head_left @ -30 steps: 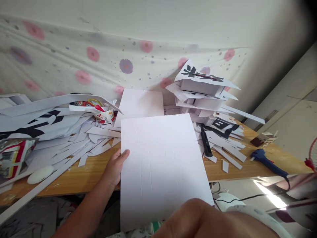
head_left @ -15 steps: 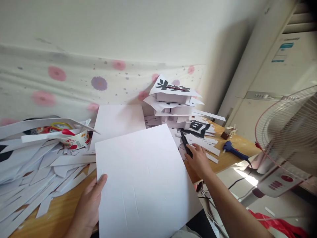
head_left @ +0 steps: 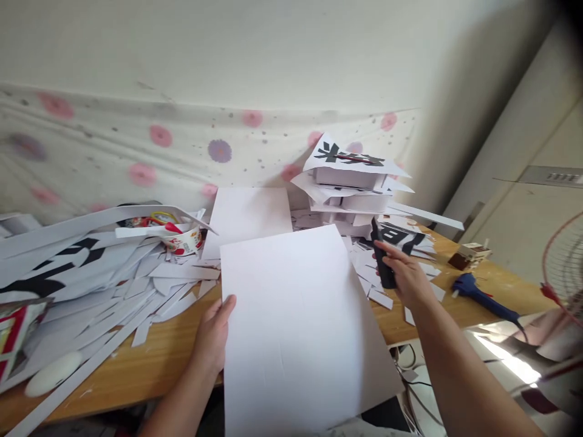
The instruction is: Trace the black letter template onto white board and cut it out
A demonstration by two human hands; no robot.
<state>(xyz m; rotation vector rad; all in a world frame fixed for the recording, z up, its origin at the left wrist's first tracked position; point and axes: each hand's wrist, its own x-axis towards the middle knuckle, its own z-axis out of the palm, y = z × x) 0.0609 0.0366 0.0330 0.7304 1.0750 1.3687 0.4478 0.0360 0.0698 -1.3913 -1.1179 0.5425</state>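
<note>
My left hand (head_left: 217, 331) grips the left edge of a large white board (head_left: 296, 321), thumb on top and the other fingers hidden behind it. The board leans toward me over the table's front edge, with a few shallow creases on its face. To the right of the board, my right hand (head_left: 407, 273) is closed around a black utility knife (head_left: 383, 261), raised above the paper strips with its narrow end pointing up and away. Whether its blade is out cannot be made out.
White offcuts (head_left: 113, 309) cover the left of the wooden table (head_left: 173, 358), around a paper cup (head_left: 184, 241). Another white board (head_left: 250, 209) stands against the wall cloth. Stacked white letter shapes (head_left: 350, 179) are at the back, a blue glue gun (head_left: 483, 297) and a fan (head_left: 567, 273) to the right.
The utility knife has been lifted off the paper scraps in my right hand and tilted more upright. My left hand still holds the board. The view has turned left.
</note>
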